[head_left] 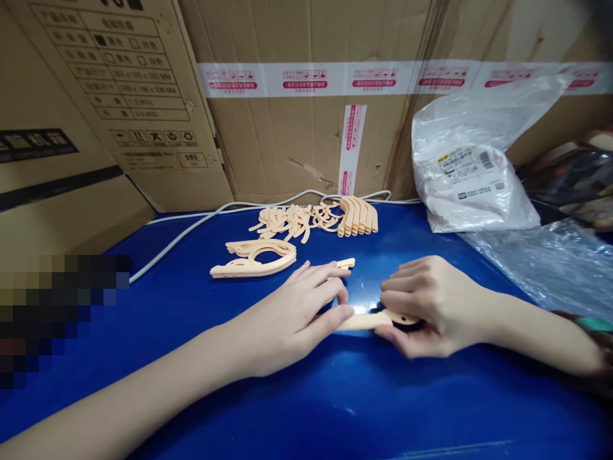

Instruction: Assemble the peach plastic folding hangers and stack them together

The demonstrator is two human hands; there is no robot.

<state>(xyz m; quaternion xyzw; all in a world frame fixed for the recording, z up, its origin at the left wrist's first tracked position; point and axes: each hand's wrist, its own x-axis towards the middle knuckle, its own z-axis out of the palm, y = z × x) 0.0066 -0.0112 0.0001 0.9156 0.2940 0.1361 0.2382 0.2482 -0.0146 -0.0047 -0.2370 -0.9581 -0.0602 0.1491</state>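
Left hand and right hand grasping cream piece, long axis sideways, holed end pointing right

Blue tabletop, curved peach pieces, cable, plastic bag

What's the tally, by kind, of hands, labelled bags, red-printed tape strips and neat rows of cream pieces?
Hands: 2, left hand and right hand
Labelled bag: 1
Red-printed tape: 2, horizontal strip and vertical strip
Neat row of cream pieces: 1
Total: 6
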